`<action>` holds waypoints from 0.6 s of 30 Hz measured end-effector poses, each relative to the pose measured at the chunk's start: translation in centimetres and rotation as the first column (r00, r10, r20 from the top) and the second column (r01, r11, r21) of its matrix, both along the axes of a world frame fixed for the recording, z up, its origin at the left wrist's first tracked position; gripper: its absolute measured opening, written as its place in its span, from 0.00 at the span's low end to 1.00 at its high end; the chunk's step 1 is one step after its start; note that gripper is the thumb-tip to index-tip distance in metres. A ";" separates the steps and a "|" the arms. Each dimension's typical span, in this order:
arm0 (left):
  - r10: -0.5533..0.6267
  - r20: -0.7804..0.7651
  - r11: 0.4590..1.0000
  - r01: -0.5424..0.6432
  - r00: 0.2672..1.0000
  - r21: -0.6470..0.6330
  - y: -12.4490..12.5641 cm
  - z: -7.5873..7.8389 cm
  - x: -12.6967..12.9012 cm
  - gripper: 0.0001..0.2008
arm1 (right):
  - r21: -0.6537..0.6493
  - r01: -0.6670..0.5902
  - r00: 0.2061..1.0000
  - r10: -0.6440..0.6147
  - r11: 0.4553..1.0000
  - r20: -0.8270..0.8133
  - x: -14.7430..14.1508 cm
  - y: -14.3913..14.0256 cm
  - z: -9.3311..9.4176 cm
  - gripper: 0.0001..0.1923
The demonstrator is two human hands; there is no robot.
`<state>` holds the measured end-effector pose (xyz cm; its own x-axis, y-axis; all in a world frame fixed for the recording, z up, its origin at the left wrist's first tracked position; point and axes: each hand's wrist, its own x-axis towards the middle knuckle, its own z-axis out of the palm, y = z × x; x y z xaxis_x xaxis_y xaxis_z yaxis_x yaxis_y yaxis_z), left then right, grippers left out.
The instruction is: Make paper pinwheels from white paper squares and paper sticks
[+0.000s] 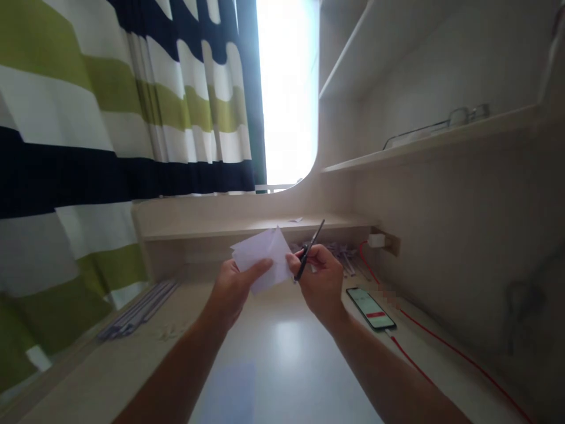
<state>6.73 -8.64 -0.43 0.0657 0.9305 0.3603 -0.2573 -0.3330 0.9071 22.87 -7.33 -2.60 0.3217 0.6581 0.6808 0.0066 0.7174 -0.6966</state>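
Observation:
My left hand (236, 285) grips a folded sheet of pale paper (265, 256), its thumb lying across the front. In my right hand (322, 277) is a pair of dark scissors (308, 250), the blades pointing up and to the right, away from the paper. The right thumb and fingertips meet the paper's right edge. Both hands hold the paper above the desk. How the right fingers sit in the scissor handles is partly hidden.
Paper strips (139, 312) lie at the desk's left, with more strips (346, 256) at the back right. A phone (371, 308) with a red cable (459, 347) rests at right. A ledge (212, 227) runs along the back, below a striped curtain (132, 118); shelves (424, 144) hang at right.

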 end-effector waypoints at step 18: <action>0.019 -0.130 1.000 -0.022 0.991 -0.021 2.0 -0.3 -1.5 0.13 | -0.158 -0.140 0.975 0.164 0.978 0.153 1.2 0.8 0.1 0.14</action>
